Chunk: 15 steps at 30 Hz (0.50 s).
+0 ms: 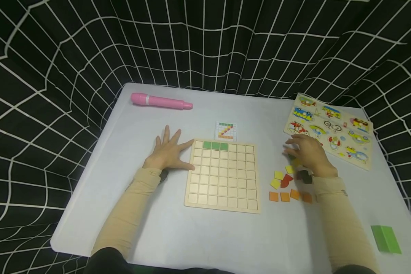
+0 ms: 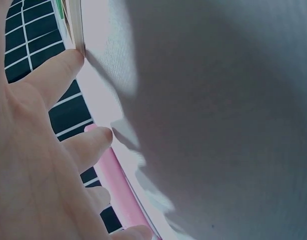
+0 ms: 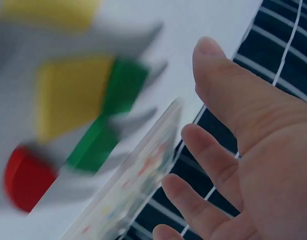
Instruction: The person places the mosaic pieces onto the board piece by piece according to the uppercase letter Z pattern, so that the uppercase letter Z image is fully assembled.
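The wooden grid board point(image 1: 223, 176) sits flat in the middle of the white table point(image 1: 198, 232), with three green tiles point(image 1: 215, 145) slotted into its top row and every other cell bare wood. The left hand point(image 1: 169, 151) lies flat on the table just left of the board, fingers spread and relaxed, gripping nothing; the thumb tip touches the board's upper left edge, which the left wrist view shows too. Just right of the board there's a loose pile of tiles point(image 1: 287, 184): yellow, red, and a row of orange ones. The right hand point(image 1: 306, 152) hovers over the far end of that pile, fingers loosely extended and holding nothing that I can see; the right wrist view is blurry, but the fingers look unclenched with yellow, green and red tiles just beyond them. Right behind the board is a small pattern card point(image 1: 226, 131). Further back-left of the board lies a pink marker point(image 1: 161, 101), off to the right a vehicle puzzle board point(image 1: 330, 129), and near the front right a green block point(image 1: 385, 238).
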{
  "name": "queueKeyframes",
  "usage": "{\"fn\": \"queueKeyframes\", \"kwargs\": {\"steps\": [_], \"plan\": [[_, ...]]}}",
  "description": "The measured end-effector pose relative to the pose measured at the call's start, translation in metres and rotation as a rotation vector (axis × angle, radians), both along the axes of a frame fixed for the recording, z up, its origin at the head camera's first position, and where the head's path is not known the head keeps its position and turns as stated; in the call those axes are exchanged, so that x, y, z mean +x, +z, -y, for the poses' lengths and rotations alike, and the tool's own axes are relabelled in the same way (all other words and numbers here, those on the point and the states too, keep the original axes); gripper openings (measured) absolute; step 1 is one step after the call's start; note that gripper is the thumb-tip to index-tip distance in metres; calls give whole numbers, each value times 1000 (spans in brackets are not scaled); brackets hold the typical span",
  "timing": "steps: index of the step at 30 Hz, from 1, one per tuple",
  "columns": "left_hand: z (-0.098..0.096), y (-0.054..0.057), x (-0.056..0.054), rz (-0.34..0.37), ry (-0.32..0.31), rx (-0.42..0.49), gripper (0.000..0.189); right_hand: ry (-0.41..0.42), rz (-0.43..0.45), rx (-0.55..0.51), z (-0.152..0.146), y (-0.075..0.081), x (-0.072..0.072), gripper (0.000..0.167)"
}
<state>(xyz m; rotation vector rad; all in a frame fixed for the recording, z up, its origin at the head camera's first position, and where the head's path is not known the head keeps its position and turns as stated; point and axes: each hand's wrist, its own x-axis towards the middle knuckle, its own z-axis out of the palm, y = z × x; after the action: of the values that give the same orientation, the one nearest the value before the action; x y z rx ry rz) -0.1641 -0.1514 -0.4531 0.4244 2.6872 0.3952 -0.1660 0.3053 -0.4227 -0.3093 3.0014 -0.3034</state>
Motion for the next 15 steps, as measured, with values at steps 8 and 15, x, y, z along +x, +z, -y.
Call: {"fn": "queueKeyframes", "kwargs": {"steps": [8, 15], "plan": [[0, 1, 0, 0, 2, 7, 105, -97, 79, 22, -31, -1, 6, 30], [1, 0, 0, -2, -2, 4, 105, -168, 153, 3, -47, -4, 12, 38]]}}
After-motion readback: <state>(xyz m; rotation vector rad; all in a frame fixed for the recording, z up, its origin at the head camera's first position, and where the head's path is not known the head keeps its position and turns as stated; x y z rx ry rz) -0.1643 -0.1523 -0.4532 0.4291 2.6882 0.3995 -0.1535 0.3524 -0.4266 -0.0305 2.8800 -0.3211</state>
